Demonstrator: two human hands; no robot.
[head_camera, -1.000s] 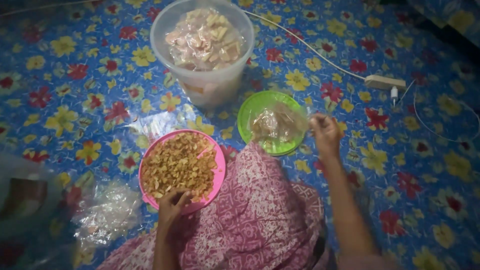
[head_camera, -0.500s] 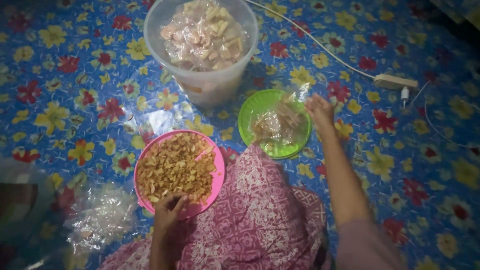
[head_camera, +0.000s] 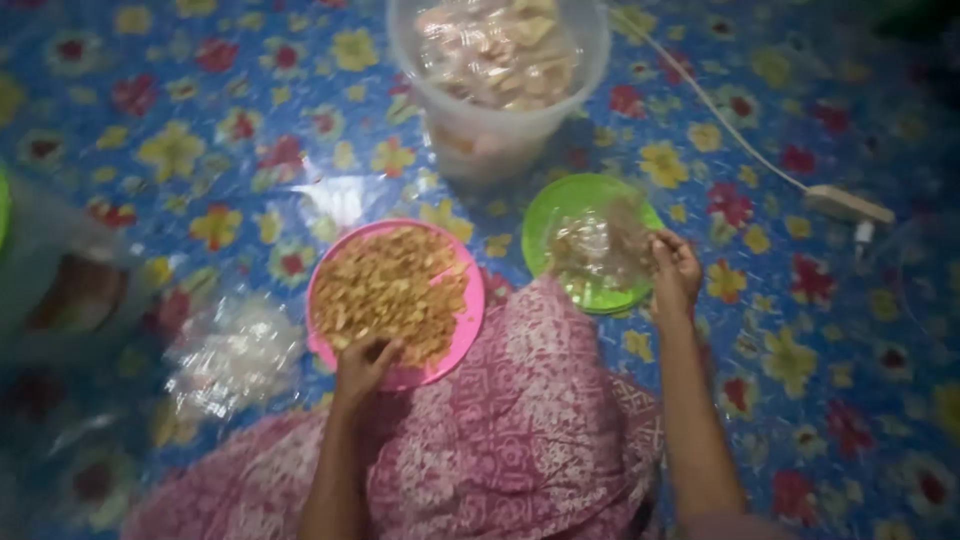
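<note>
A pink plate (head_camera: 466, 330) heaped with golden fried chips (head_camera: 390, 288) rests against my patterned pink skirt. My left hand (head_camera: 362, 365) lies on the plate's near edge, fingers curled into the chips. A green plate (head_camera: 560, 200) sits to the right. Over it my right hand (head_camera: 675, 270) pinches a small clear plastic bag (head_camera: 598, 245) with some chips inside. Whether the left fingers hold chips is too blurred to tell.
A large translucent bucket (head_camera: 500, 130) filled with packed bags stands behind both plates. A pile of clear empty bags (head_camera: 232, 360) lies at the left. A white cord with a plug block (head_camera: 845, 203) runs across the flowered blue floor mat at the right.
The view has shifted, so everything sits further right. My right hand has drawn back slightly while still holding the bag over the green plate. My left hand stays at the pink plate's edge.
</note>
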